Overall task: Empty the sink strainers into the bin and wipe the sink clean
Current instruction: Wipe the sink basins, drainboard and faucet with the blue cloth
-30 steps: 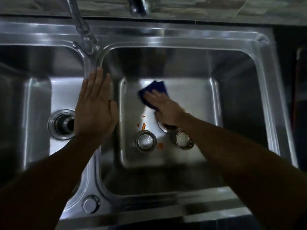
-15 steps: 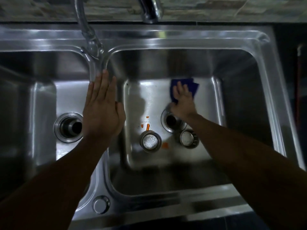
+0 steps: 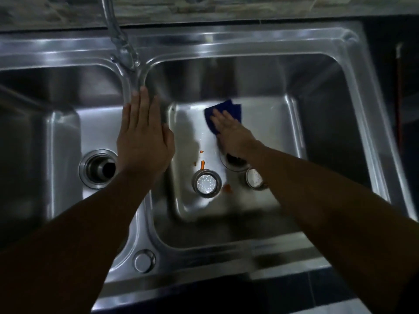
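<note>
Two bare forearms reach over the near rim of a steel double sink (image 3: 204,250), where a round cap (image 3: 144,260) sits on the deck. On the right basin's floor lie two loose strainers: the left strainer (image 3: 206,183) in full view, the right strainer (image 3: 255,179) half hidden under the right forearm, with orange scraps (image 3: 202,164) beside them. The wrist largely covers the right drain hole (image 3: 234,160). The left hand (image 3: 145,141) lies flat, fingers straight, on the divider between the basins. The right hand (image 3: 233,134) presses a blue cloth (image 3: 229,108) to the basin floor with extended fingers. The tap (image 3: 120,41) is cut off at the top edge, and dim light blurs finer detail.
</note>
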{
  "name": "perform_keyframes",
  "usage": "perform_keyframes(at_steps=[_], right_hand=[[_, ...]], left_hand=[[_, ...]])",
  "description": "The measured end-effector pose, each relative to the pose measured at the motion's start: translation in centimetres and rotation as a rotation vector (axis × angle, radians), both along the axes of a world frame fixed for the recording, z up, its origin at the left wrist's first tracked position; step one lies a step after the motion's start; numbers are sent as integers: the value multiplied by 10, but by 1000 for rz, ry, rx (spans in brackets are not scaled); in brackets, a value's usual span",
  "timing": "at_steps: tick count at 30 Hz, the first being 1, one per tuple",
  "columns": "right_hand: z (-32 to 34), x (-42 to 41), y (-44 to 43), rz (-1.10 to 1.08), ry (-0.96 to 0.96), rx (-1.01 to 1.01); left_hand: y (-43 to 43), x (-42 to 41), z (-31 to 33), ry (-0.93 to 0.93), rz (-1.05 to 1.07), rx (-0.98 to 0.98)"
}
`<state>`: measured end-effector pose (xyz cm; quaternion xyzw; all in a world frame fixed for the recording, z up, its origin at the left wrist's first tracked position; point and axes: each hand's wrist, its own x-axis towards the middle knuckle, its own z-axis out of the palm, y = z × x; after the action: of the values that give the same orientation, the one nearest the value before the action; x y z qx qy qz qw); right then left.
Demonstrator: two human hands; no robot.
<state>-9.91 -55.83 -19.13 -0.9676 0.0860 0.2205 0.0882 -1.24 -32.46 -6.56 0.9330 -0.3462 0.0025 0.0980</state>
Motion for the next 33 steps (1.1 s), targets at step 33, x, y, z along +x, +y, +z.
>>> perform_keyframes(at_steps=[33], right_hand=[[-2, -127, -88, 96, 2, 10]], left_hand=[[-102, -146, -48, 605, -35, -77]])
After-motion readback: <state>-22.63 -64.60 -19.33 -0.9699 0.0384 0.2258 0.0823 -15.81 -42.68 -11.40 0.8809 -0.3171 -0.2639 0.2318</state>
